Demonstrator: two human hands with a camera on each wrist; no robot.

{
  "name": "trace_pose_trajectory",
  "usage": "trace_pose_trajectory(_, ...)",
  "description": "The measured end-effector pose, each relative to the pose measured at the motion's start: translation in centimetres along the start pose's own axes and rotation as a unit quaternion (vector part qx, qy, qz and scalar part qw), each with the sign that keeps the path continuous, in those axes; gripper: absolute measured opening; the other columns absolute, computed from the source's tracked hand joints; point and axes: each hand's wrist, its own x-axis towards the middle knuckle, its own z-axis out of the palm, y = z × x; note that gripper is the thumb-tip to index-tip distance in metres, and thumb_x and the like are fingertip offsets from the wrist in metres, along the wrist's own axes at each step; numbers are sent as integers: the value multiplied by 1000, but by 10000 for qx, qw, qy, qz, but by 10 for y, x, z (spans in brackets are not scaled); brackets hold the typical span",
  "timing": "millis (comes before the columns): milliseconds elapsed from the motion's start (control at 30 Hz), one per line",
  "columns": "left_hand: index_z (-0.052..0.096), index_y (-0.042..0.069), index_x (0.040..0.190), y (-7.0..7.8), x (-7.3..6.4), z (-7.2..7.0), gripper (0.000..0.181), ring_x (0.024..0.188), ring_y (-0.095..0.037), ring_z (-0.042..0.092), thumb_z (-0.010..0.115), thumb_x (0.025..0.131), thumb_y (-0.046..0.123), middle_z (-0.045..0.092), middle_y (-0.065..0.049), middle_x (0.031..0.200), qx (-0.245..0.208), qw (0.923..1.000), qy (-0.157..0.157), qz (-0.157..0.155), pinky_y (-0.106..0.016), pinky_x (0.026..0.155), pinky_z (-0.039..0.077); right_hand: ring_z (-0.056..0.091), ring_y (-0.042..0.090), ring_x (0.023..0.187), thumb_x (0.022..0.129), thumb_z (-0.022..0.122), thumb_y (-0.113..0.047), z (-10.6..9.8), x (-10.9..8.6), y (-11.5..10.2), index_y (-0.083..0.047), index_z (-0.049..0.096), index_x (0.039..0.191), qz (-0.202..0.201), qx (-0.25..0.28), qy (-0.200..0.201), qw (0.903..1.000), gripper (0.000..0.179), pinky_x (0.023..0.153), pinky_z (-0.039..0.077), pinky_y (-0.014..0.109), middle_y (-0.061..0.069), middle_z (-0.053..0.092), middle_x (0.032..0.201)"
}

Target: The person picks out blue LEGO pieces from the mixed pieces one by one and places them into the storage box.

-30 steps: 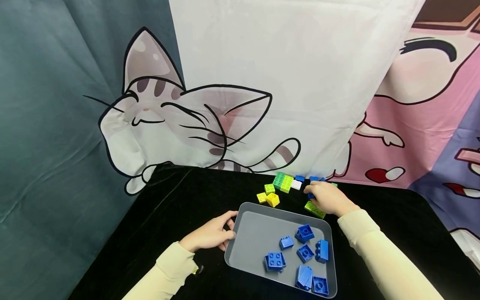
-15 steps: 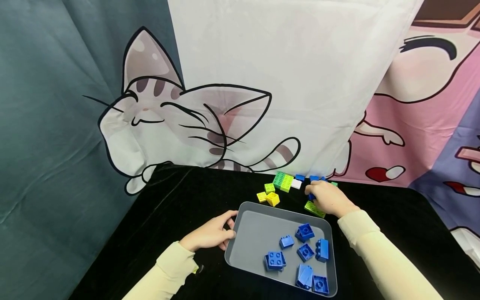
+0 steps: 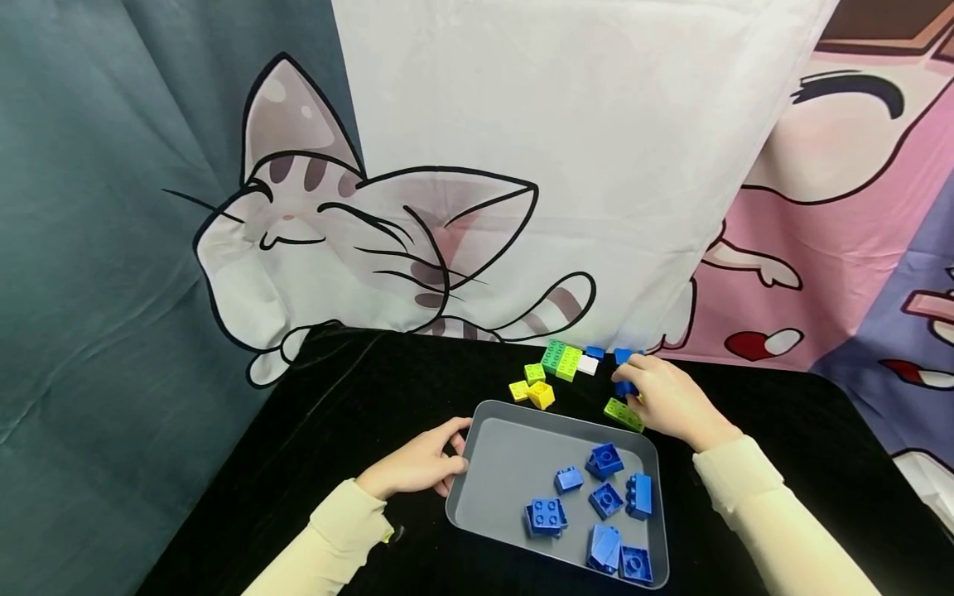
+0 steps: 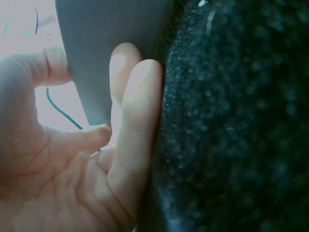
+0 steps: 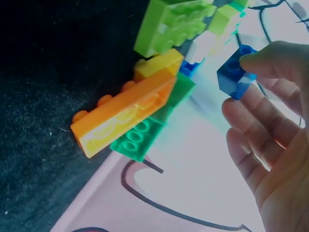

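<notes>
In the head view my left hand [image 3: 417,463] is at the left side of a grey tray [image 3: 492,497]. Its thumb and fingers touch the rim and outer wall, and in the left wrist view two fingers lie fairly straight against the tray wall [image 4: 91,58]. My right hand [image 3: 674,397] is beyond the tray's far right corner. Between thumb and fingertips it pinches a small blue building brick [image 5: 234,75], held clear of the other bricks. Several blue bricks, such as an upright one [image 3: 638,497] and a studded one [image 3: 546,515], lie in the tray's right half.
Behind the tray are yellow bricks [image 3: 542,396], a dark green brick [image 3: 554,356], a white brick [image 3: 588,364] and a lime brick [image 3: 623,415]. An orange brick [image 5: 125,108] leans over green ones [image 5: 137,137]. Black cloth [image 3: 335,430] covers the table; a printed curtain [image 3: 596,124] hangs behind.
My right hand has shifted slightly right and drawn back, with the blue brick between its fingers. The left hand and tray stay in place.
</notes>
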Motion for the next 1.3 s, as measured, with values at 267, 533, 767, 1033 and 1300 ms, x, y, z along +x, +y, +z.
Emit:
trace_pose_trajectory(267,38,11,158,0,-1,-1,66,64,-15,70,59,95,16,57,-7,107,10,10000,5,13,-31,58,62,54,7,71,74,82,1,-12,-16,-16,-12,75,101,-479,31,579,9972,31,63,56,29,1,64,91)
trace_pose_trajectory(533,38,12,158,0,-1,-1,66,65,-15,70,59,95,16,57,-7,107,-41,10000,0,13,-31,58,62,52,8,73,69,85,-1,-24,-31,-37,-10,74,103,-777,-133,805,9936,37,64,57,29,-1,62,92)
trace_pose_trajectory(767,38,12,158,0,-2,-1,66,65,-15,71,60,95,16,57,-7,108,-52,10000,0,8,-31,58,62,50,3,81,74,82,-9,-33,-42,-63,-20,72,106,-873,265,729,9932,35,68,57,24,-9,60,95)
trace_pose_trajectory(1033,37,12,158,-1,-1,-1,66,65,-15,70,59,96,16,58,-7,108,35,10000,21,-9,-31,58,62,54,-2,85,75,86,-11,-46,-48,-96,-23,72,110,-1219,767,734,9869,40,75,58,19,-13,62,101)
trace_pose_trajectory(1300,37,12,158,-1,0,-1,66,65,-15,69,59,95,16,57,-7,108,58,10000,11,-8,-31,58,62,53,-4,88,104,46,-43,-52,-51,-121,-27,70,114,-1563,1116,606,9795,31,81,50,10,-17,57,101)
